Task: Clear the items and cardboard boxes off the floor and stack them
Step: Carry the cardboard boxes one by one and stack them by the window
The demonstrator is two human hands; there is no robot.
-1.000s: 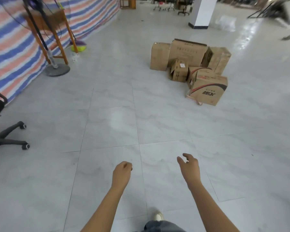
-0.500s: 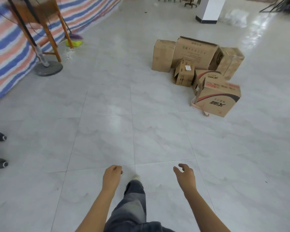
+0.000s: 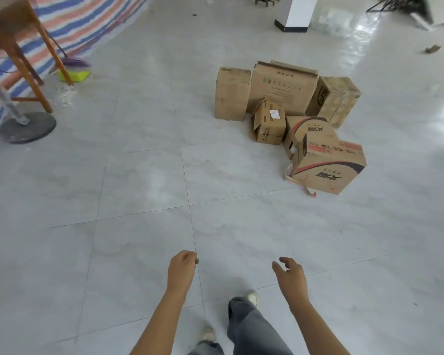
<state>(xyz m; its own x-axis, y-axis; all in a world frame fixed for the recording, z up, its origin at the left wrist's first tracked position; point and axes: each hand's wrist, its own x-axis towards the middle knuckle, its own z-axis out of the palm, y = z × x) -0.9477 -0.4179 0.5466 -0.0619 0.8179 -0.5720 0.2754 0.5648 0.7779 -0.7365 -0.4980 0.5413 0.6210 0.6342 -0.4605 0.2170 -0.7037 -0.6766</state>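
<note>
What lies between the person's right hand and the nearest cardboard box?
From the right hand, bare pale grey floor tiles, then a torn strip at the foot of the brown red-striped cardboard box, in the head view.

striped tarp (image 3: pixel 69 24), wooden stool (image 3: pixel 18 44), fan base (image 3: pixel 27 126), white pillar (image 3: pixel 296 12).

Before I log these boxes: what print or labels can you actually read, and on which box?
"JS", sideways and uncertain: side of the right rear box.
Front box: large dark characters, upside down, unreadable.
Tall back box: green logo and print lines, too small.
Small box: white label, blurred.
</note>
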